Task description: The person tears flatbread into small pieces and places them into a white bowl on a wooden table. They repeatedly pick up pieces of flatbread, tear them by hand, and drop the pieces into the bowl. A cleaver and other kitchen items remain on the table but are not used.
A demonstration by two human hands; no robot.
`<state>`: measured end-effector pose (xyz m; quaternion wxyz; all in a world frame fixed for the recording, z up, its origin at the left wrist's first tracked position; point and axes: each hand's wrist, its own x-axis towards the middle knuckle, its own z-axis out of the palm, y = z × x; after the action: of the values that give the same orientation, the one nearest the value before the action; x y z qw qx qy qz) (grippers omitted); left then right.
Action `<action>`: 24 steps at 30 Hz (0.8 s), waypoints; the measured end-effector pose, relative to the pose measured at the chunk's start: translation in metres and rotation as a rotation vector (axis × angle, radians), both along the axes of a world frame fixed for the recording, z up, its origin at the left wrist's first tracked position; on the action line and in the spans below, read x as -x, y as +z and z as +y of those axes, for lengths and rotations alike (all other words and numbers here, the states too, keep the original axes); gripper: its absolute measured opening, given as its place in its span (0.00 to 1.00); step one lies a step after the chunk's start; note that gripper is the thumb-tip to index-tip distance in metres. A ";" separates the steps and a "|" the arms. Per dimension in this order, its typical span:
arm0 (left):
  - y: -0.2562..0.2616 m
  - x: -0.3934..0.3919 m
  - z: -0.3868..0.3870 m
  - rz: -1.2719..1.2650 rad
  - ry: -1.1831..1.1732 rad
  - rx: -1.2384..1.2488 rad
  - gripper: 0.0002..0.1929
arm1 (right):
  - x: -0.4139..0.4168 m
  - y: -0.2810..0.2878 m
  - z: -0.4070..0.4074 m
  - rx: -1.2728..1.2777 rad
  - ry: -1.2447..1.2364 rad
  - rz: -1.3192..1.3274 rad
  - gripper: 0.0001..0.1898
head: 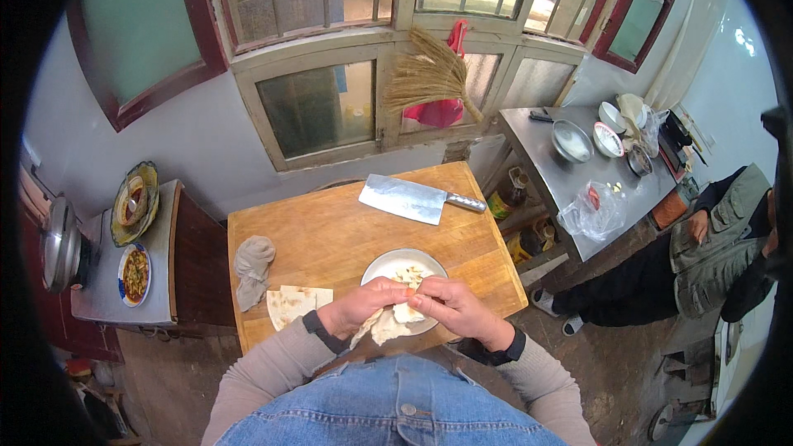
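Both hands meet over a white bowl (376, 267) near the front of a wooden board table (310, 229). Between the fingers of my left hand (353, 310) and my right hand (455, 303) is a torn piece of flatbread (390, 327), its loose flap hanging below the left fingers. Small torn bread bits (410, 274) lie inside the bowl. Cut wedges of flatbread (291, 305) rest on the wood left of my left hand. Beyond the bowl lies a Chinese cleaver (406, 199), its handle pointing right. My hands cover part of the bowl.
A crumpled grey cloth (253, 269) sits at the table's left edge. Left stands a cabinet (179, 260) with a dish of cooked food (135, 275). On the right, a steel table (539, 155) carries bowls and plastic bags. Another person (706, 254) stands beside it.
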<state>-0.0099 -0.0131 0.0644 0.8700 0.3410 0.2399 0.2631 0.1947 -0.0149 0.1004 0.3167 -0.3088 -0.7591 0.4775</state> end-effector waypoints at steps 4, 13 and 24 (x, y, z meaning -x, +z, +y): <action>0.002 -0.015 -0.007 -0.163 0.090 0.080 0.14 | 0.007 0.012 -0.006 -0.265 -0.163 -0.014 0.11; 0.003 -0.027 -0.007 -0.225 0.214 0.131 0.11 | 0.015 0.004 -0.008 -0.887 -0.521 -0.157 0.10; -0.047 -0.005 -0.006 0.343 0.379 -0.062 0.16 | -0.023 -0.015 -0.010 0.225 -0.623 0.301 0.12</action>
<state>-0.0049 -0.0196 0.0175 0.7408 0.3561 0.4353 0.3673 0.2180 -0.0250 0.0851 0.5191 -0.4847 -0.5161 0.4788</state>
